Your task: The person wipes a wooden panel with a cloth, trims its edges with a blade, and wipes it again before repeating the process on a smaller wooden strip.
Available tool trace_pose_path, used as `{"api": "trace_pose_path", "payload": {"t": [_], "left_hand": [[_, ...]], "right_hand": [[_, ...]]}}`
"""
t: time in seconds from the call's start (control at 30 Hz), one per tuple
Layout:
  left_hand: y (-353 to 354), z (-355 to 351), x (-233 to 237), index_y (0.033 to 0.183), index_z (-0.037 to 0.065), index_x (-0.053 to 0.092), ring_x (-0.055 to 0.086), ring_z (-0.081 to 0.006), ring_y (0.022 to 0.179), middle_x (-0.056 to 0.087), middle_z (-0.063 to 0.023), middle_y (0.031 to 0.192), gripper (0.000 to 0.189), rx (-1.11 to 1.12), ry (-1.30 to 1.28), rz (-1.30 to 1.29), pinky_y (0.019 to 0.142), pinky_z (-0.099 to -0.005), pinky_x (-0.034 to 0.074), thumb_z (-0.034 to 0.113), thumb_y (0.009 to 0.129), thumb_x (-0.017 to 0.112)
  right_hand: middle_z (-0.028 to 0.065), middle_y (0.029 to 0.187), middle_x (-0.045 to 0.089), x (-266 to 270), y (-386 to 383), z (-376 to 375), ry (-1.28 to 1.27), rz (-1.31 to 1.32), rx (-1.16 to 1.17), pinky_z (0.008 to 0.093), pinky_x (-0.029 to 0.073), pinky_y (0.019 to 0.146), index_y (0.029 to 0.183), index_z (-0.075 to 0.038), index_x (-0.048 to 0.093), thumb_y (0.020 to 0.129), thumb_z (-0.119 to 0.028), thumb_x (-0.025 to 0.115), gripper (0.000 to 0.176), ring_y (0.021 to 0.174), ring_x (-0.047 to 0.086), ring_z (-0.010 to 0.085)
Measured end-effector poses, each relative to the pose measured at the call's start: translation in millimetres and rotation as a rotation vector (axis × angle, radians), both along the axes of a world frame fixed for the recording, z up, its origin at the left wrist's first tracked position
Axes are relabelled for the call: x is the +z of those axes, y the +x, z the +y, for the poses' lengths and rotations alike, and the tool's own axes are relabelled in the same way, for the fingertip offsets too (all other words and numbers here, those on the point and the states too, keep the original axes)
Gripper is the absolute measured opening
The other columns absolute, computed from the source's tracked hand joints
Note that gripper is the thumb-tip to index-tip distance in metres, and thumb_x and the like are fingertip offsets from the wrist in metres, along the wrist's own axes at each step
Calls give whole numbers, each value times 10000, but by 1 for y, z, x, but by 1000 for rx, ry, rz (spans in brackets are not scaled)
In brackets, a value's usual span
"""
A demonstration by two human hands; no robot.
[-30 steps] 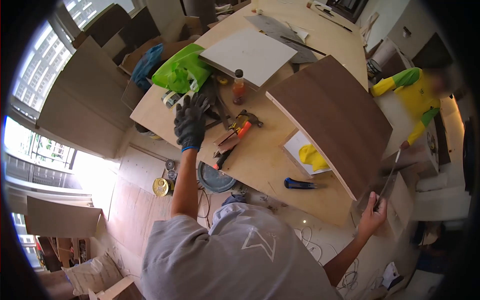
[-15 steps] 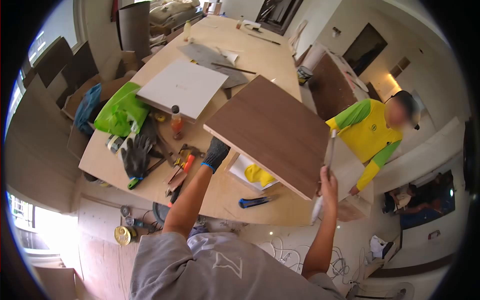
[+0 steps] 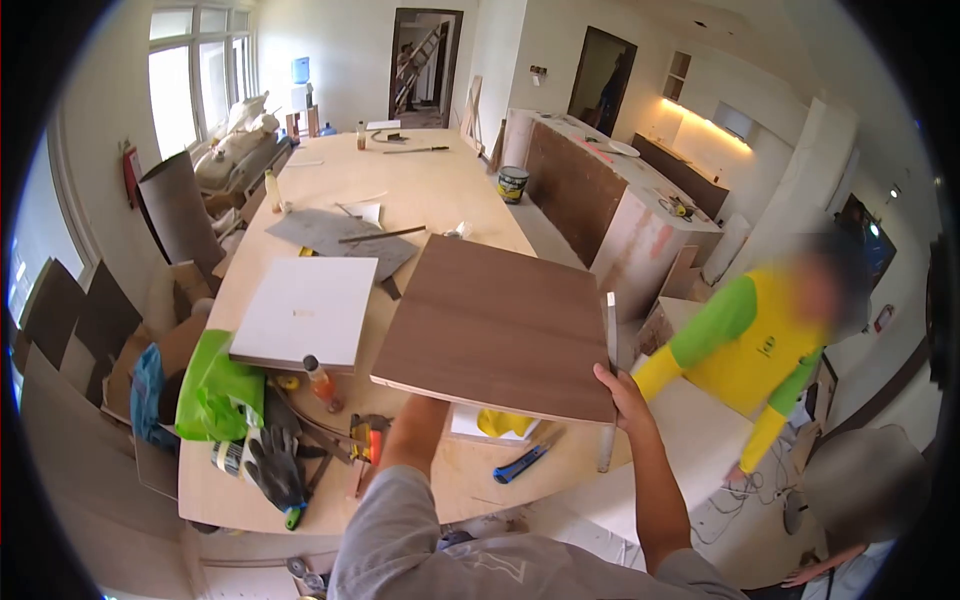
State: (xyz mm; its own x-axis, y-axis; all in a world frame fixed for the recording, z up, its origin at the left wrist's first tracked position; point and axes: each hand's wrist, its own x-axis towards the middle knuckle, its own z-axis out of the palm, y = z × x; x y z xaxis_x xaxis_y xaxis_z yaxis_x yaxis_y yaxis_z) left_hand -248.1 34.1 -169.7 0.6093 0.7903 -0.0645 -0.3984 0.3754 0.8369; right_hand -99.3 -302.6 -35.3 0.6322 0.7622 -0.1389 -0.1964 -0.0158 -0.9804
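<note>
A square brown wood-grain panel (image 3: 500, 335) is held up, slightly tilted, over the near part of the big plywood table (image 3: 455, 205). At its right edge my right hand (image 3: 622, 398) grips it, together with a thin light strip (image 3: 611, 335) that stands along that edge. The panel hides my left hand; only the forearm shows, reaching under the left part. Below the panel's front edge is a yellow cloth (image 3: 505, 422), with a blue cutter (image 3: 527, 458) nearby on the table. Left of the panel lies a white panel (image 3: 306, 310).
A small bottle (image 3: 322, 383), a tape measure (image 3: 366, 438), a black glove (image 3: 277, 467) and a green bag (image 3: 215, 390) are at the table's left side. A person in yellow and green (image 3: 755, 335) leans in at the right. Another person (image 3: 868, 500) is at the lower right.
The view has tilted up and turned. The brown panel is held flatter and now hides my left hand. The coworker appears closer, and a person has come into view at the lower right.
</note>
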Motion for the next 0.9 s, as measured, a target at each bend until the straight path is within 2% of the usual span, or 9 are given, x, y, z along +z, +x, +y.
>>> {"api": "trace_pose_path", "payload": {"t": [0.2,0.4,0.57,0.77,0.9], "left_hand": [[5,-8,-3,1322,-21,576,661,-302,1084,654,-168,1261,451,-16,-12,-2,941,-408,541,269,977,605],[6,-7,-2,1322,-18,577,658,-302,1089,652,-167,1265,455,-6,9,-29,944,-413,540,274,975,607],[5,10,13,1323,-16,579,656,-302,1093,650,-167,1268,458,8,25,-50,946,-418,540,278,974,609],[-1,23,32,1324,-14,580,653,-301,1098,648,-165,1272,461,17,40,-65,949,-423,540,284,972,611],[-12,31,39,1324,-12,581,651,-301,1101,646,-165,1274,464,31,34,-70,951,-426,540,287,971,613]], "right_hand": [[134,1275,621,-9,-3,0,89,170,10,369,518,979,1365,25,504,964,-306,668,545,1151,625,224],[145,1235,639,-27,-8,8,236,230,-79,380,532,954,1341,20,519,971,-295,655,505,1102,650,240],[134,1177,661,-37,0,7,239,289,-82,370,541,918,1284,31,557,964,-295,660,469,1050,661,248],[139,1189,661,-33,3,12,210,287,-146,372,538,929,1266,36,569,961,-291,661,456,1061,661,251],[145,1205,662,-39,7,10,240,301,-86,381,531,945,1266,36,577,959,-308,662,469,1084,658,254]]}}
